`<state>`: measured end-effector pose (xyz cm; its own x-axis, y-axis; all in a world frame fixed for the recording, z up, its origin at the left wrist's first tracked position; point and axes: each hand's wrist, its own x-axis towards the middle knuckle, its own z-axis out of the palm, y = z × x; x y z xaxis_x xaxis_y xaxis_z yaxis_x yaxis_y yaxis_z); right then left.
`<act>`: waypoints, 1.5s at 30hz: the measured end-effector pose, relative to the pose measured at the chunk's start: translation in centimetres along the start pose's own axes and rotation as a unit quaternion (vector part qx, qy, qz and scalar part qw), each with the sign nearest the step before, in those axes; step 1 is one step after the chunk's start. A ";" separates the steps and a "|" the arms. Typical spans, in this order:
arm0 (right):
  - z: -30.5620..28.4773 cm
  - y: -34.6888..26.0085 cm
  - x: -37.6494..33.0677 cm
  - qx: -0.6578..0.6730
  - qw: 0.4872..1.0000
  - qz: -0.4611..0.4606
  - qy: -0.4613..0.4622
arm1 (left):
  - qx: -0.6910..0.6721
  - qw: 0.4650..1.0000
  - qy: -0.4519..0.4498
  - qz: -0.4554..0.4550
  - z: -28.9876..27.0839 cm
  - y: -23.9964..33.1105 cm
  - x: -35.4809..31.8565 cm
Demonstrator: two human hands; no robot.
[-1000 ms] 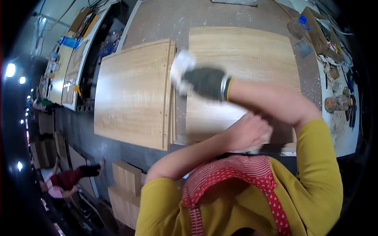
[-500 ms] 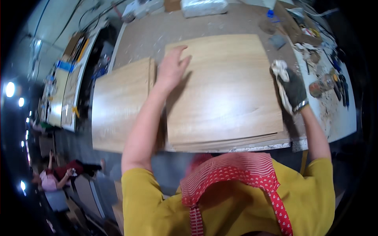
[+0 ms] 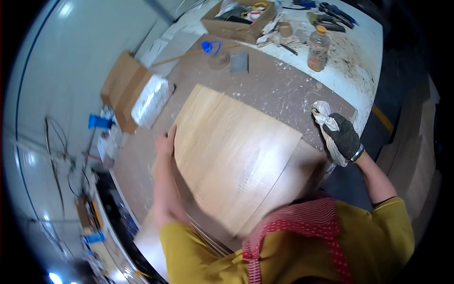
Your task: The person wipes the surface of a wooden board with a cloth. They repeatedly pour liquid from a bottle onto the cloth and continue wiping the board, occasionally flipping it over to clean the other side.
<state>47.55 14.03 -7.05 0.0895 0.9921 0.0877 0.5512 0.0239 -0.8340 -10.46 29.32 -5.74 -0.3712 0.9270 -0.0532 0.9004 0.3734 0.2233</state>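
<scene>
A light wood-grain panel point(image 3: 231, 151) lies before me on top of another panel point(image 3: 279, 184), whose near strip shows past its edge. At the panel's left edge, my bare left hand point(image 3: 165, 142) grips it, thumb along the rim and the other fingers partly hidden. My right hand point(image 3: 343, 137), in a dark glove, is closed on a bunched white cloth point(image 3: 324, 116). It hangs beyond the panel's right corner, close to the table's edge, with the cloth's tail drooping below the fist.
The brown-topped table point(image 3: 279, 94) carries a blue-capped clear bottle point(image 3: 217, 57), a grey pad point(image 3: 239, 62) and a plastic-wrapped bundle point(image 3: 152, 100). An orange-capped bottle point(image 3: 318, 49), pliers point(image 3: 338, 14) and an open carton point(image 3: 231, 29) stand on the white surface behind. More panels point(image 3: 153, 251) are at lower left.
My view has turned toward the right. My left hand has gone from above the panel to gripping its left edge. The top panel now sits offset from the one beneath. My right hand keeps the cloth.
</scene>
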 end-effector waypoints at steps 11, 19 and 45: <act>-3.1 -3.1 2.5 -0.132 0.989 -0.073 0.004 | 0.038 0.940 0.281 0.190 -30.8 8.9 -8.2; -1.3 -6.7 11.5 -0.259 0.841 -0.462 0.106 | 0.240 0.921 0.093 0.292 -27.5 17.6 -40.2; -4.7 -5.9 1.4 -0.229 0.824 -0.470 -0.216 | -0.010 0.976 0.135 0.172 4.9 13.5 -24.6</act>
<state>48.30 14.67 0.57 -0.8052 0.5149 0.2942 0.4728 0.8569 -0.2055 11.98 11.69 -6.19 -0.0971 0.9533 0.2861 0.9785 0.0389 0.2026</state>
